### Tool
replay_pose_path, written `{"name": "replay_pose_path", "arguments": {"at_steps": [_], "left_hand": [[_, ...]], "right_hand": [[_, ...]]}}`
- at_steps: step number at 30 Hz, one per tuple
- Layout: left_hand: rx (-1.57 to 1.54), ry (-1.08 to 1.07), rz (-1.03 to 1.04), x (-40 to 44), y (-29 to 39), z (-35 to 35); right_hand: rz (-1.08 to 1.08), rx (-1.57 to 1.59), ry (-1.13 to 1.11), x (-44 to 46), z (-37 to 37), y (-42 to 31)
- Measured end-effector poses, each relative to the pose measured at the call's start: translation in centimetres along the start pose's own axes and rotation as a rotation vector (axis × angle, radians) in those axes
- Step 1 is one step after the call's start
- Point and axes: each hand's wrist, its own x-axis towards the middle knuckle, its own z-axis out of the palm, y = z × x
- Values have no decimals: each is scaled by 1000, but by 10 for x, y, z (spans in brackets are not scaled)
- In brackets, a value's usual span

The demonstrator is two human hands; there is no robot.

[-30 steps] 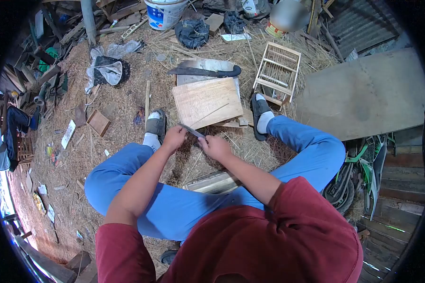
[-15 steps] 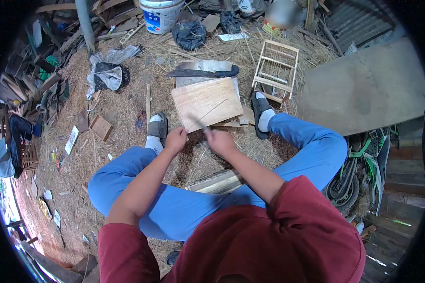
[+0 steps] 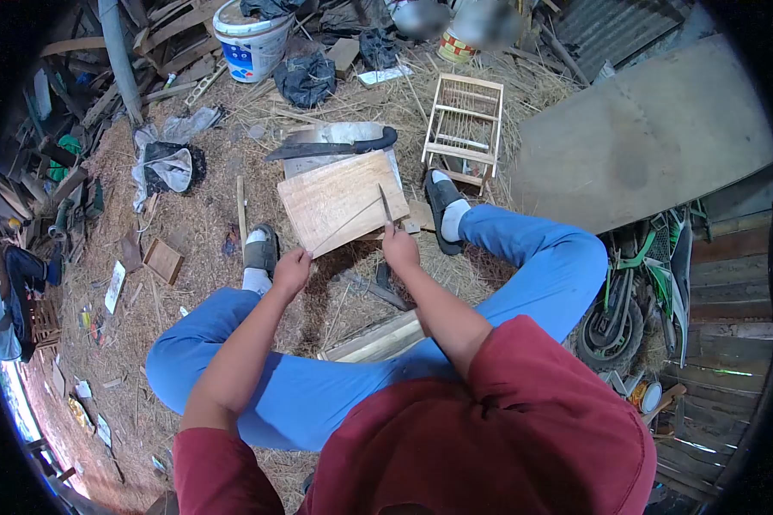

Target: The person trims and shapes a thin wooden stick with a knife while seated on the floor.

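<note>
A thin stick (image 3: 345,226) slants across a pale wooden board (image 3: 331,199); my left hand (image 3: 292,269) is closed on its near end, by the board's lower left corner. My right hand (image 3: 400,248) is closed round the handle of a small knife (image 3: 385,204), whose blade points up over the board's right part, close to the stick's far end. Behind the board lies a large dark blade with a curved black handle (image 3: 335,148), resting on a grey slab.
A small slatted wooden frame (image 3: 464,127) stands beyond my right foot. A white bucket (image 3: 253,45) and black bags (image 3: 306,80) are at the back. A wide flat panel (image 3: 644,142) and a green motorbike (image 3: 648,275) are at right. A wooden piece (image 3: 374,340) lies between my legs.
The knife has swung from beside my left hand to the board's right side, its blade now upward. My left hand keeps the stick's near end. The whole view has shifted somewhat.
</note>
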Motion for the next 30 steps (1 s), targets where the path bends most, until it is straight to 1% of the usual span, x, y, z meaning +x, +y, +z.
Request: {"name": "replay_pose_path", "arguments": {"at_steps": [1,2,3,5,6,7,8,9,11,12,14,16,18,19,21,22,23,24,25,27,28,29,30], "left_hand": [[-33,-49,-63,-2,6,-5],[-68,-95,-125,-2,13,-9],[-74,-91,-127,-1,14,-10],[-130,-104,-88,0,11,-13],[-163,-160,-150,3,6,-11],[-165,-154,-158,4,2,-8],[-127,-127,-134,6,-2,-4],[-88,-99,-109,9,-5,-3],[-81,-112,-118,6,-1,-5],[-50,-114,-95,6,-2,-6],[-7,-107,-66,9,-4,-5],[-9,-136,-59,9,-1,-11],[-56,-157,-97,9,2,-10],[-52,-161,-99,10,1,-10],[-56,-170,-85,12,0,-14],[-48,-169,-87,15,-2,-14],[17,-153,-39,15,-5,-11],[76,-135,10,14,-1,-9],[71,-134,6,14,2,-9],[-63,-175,-159,12,5,-12],[-68,-177,-164,12,8,-12],[-118,-132,-192,12,10,-13],[-166,-85,-220,12,10,-13]], "right_hand": [[41,27,52,-1,-4,-2],[-75,80,88,-10,-6,-2],[-81,75,87,-22,-10,-6],[-236,-24,-146,-48,-12,-16],[-241,-28,-154,-59,-8,-21],[-354,-101,-236,-69,-3,-28],[-468,-173,-315,-74,-2,-34],[-475,-171,-317,-71,-4,-38],[-366,-85,-212,-57,-16,-39],[-189,14,-123,-29,0,-15],[-171,10,-79,-12,-6,0],[-148,-6,-30,-20,-11,-5],[-357,-122,-188,-40,-11,-13],[-353,-118,-190,-37,-8,-8],[-112,13,-54,-20,-9,4],[51,191,-17,-5,-16,9],[56,195,-22,-3,-12,12],[51,137,26,-3,-12,13],[42,75,75,-3,-12,13],[26,104,53,-10,-9,15],[31,102,21,-14,-4,14],[36,100,-11,-19,2,12],[-145,99,8,-38,-7,-2]]}}
